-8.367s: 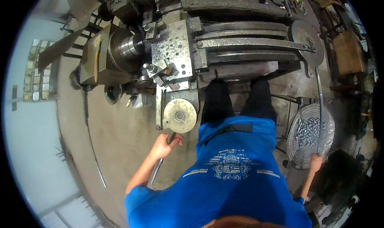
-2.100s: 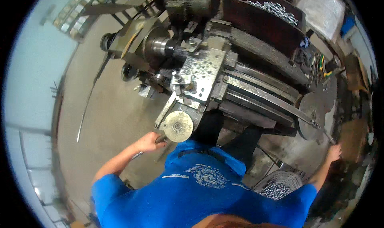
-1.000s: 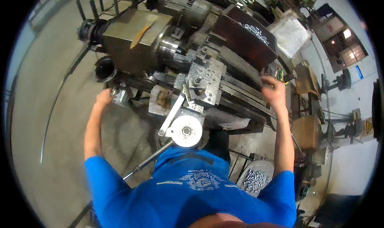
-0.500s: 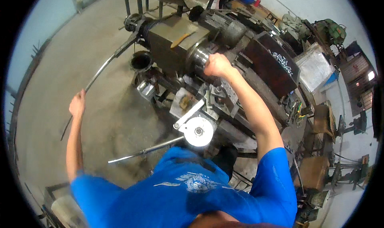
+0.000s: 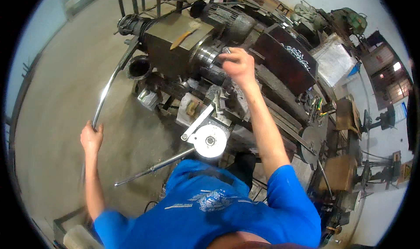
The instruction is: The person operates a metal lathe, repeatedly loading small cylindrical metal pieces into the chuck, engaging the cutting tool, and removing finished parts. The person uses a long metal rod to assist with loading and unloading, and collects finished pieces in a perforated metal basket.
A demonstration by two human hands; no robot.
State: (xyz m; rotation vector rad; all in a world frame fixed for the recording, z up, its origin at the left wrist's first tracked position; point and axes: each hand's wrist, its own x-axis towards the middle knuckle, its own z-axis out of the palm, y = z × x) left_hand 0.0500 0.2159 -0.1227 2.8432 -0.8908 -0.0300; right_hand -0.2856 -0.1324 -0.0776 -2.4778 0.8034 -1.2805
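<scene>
My left hand (image 5: 91, 139) is closed around a long metal lever (image 5: 106, 90) that runs up to the left end of the lathe's headstock (image 5: 168, 37). My right hand (image 5: 239, 65) is raised just to the right of the shiny round chuck (image 5: 205, 55), its fingers curled. A small shiny metal piece (image 5: 226, 50) shows at its fingertips; its exact shape is hard to make out. Below the chuck, close to my body, sits a white round handwheel disc (image 5: 210, 141) with a metal bar handle (image 5: 155, 167) pointing left.
A wooden-handled brush (image 5: 181, 39) lies on top of the headstock. A dark box-like cover (image 5: 286, 59) with light shavings on it stands right of the chuck. Behind it is a silvery sheet-covered box (image 5: 334, 60). More machinery (image 5: 343, 179) lines the right side; concrete floor (image 5: 57, 96) stretches left.
My left hand has swung the lever's lower end inward, so it stands steeper. My right hand has come off the chuck's face, and a small metal piece now shows in its fingers.
</scene>
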